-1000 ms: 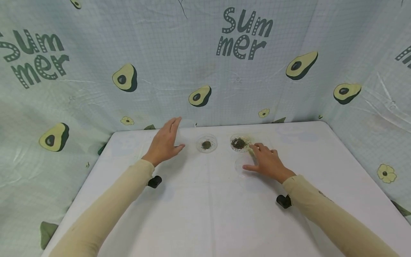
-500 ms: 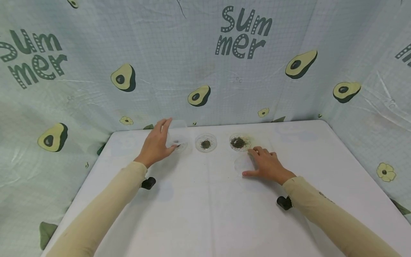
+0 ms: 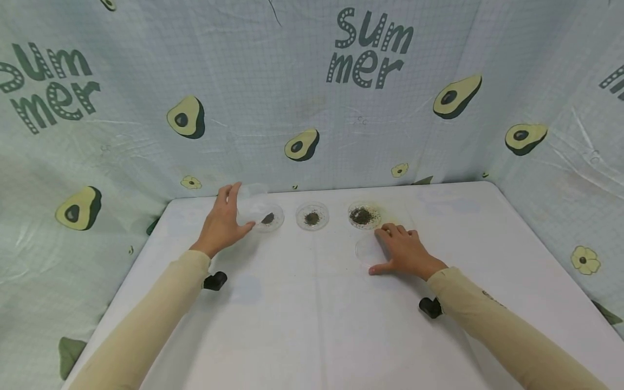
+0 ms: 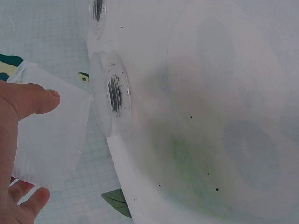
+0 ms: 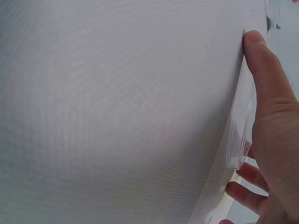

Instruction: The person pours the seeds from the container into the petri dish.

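My left hand [image 3: 219,222] holds a clear plastic cup [image 4: 53,128], tilted, between thumb and fingers, at the back left of the table. Close to its right stands a clear petri dish [image 3: 277,222] with a small dark pile in it. My right hand [image 3: 408,252] spans another clear petri dish [image 3: 365,250] low at the table, thumb at the near side and fingers at the far side. The right wrist view shows the thumb along this dish's rim [image 5: 236,140]. Part of the dish is hidden behind the hand.
A middle petri dish [image 3: 312,205] holds a dark pile of grains. One farther right [image 3: 353,222] holds a bigger, scattered dark heap, just beyond my right fingers. A printed cloth [image 3: 244,81] hangs behind the white table [image 3: 283,325]. Dark specks lie on the tabletop.
My left hand has moved left with the cup, so the leftmost dish and its dark pile now show. My right hand has shifted only slightly round its dish.
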{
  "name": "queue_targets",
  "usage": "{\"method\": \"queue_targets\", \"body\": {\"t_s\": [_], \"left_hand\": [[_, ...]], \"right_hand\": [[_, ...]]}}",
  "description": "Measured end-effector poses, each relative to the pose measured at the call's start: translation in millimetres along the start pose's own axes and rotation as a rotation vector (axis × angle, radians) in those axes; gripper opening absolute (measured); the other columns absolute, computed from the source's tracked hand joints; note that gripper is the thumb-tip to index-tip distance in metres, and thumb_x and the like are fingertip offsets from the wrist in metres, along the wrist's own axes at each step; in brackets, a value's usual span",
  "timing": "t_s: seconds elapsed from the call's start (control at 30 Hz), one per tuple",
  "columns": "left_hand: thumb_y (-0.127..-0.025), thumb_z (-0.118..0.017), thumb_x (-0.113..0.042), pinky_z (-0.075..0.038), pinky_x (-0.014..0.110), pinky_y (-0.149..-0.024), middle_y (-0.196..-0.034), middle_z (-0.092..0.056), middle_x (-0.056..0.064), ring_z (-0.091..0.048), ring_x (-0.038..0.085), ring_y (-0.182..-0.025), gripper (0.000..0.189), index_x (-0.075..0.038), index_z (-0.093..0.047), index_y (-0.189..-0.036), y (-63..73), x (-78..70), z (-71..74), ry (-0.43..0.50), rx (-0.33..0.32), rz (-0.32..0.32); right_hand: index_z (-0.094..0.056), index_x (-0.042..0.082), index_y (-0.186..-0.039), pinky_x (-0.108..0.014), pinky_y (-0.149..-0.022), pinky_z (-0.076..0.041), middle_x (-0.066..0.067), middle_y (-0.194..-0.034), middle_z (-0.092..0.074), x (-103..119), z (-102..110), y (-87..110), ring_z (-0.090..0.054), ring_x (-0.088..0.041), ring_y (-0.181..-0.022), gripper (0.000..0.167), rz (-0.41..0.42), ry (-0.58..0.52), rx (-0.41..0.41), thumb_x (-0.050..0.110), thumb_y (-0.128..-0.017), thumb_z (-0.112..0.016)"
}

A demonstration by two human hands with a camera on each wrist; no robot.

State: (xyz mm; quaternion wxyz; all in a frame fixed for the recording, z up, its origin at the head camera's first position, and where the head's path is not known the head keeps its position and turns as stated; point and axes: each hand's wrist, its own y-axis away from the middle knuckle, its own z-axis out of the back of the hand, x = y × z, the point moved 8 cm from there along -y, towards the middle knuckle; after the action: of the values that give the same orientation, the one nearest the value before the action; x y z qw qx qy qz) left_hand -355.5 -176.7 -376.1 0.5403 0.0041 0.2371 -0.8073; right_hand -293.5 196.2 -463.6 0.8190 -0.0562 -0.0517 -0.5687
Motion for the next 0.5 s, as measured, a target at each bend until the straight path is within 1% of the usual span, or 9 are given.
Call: {"method": "queue_targets", "body": {"t_s": [0.1, 0.23, 0.4, 0.5], "left_hand": [[-0.078, -0.08, -0.024, -0.052, 0.053, -0.079, -0.144, -0.028, 0.027, -0.053, 0.041, -0.107, 0.102, -0.006, -0.014, -0.153, 4.1, 12.3, -0.3, 0.037, 0.026, 0.071], [-0.08, -0.078, -0.024, -0.049, 0.056, -0.088, -0.145, -0.023, 0.028, -0.049, 0.044, -0.115, 0.102, -0.006, -0.009, -0.154, 10.9, 31.0, -2.5, 0.088, 0.068, 0.164], [-0.083, -0.075, -0.025, -0.044, 0.06, -0.094, -0.144, -0.02, 0.03, -0.045, 0.047, -0.119, 0.102, -0.004, -0.005, -0.155, 20.6, 50.4, -3.5, 0.122, 0.098, 0.244], [-0.084, -0.074, -0.027, -0.042, 0.061, -0.097, -0.145, -0.018, 0.03, -0.041, 0.047, -0.126, 0.101, -0.004, -0.005, -0.154, 26.1, 61.1, -5.3, 0.147, 0.116, 0.293]], "right_hand": [[-0.047, 0.006, -0.14, -0.059, -0.09, -0.039, -0.016, -0.138, -0.045, 1, 1, 0.0, -0.044, -0.037, -0.127, 0.101, 0.005, 0.005, -0.008, 0.07, -0.066, -0.073], [-0.049, 0.006, -0.137, -0.059, -0.09, -0.039, -0.017, -0.138, -0.045, 2, 1, -0.1, -0.044, -0.037, -0.126, 0.098, 0.004, 0.007, -0.013, 0.07, -0.067, -0.073], [-0.05, 0.007, -0.136, -0.059, -0.09, -0.039, -0.016, -0.138, -0.045, 2, 2, -0.2, -0.045, -0.037, -0.126, 0.096, -0.001, 0.0, -0.014, 0.069, -0.067, -0.073], [-0.05, 0.007, -0.135, -0.06, -0.09, -0.039, -0.016, -0.137, -0.046, 1, 2, -0.4, -0.046, -0.037, -0.125, 0.095, -0.01, -0.007, -0.016, 0.069, -0.067, -0.074]]}}
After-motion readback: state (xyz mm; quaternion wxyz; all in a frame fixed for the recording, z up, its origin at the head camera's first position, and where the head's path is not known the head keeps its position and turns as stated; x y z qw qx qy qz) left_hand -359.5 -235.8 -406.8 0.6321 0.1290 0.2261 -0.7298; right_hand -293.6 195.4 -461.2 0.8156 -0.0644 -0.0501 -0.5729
